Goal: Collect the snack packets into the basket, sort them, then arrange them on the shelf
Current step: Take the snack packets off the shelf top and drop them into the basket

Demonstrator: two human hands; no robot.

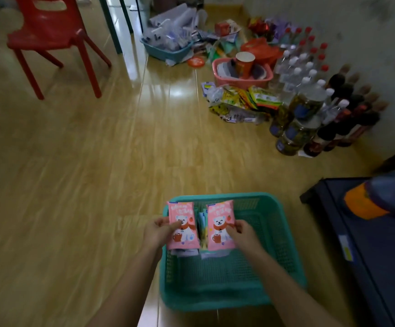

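Observation:
A teal plastic basket sits on the wooden floor right in front of me. Over its far left part my left hand grips a pink snack packet with a white bear printed on it. My right hand holds a second pink bear packet beside the first. Between and under the two packets, several other packets stand or lie in the basket, mostly hidden. A loose pile of yellow and green snack packets lies farther off on the floor.
A red plastic chair stands at the far left. A pink basket and a blue basket with clutter sit by the far wall. Rows of bottles and jars line the right wall. A dark shelf unit is at my right.

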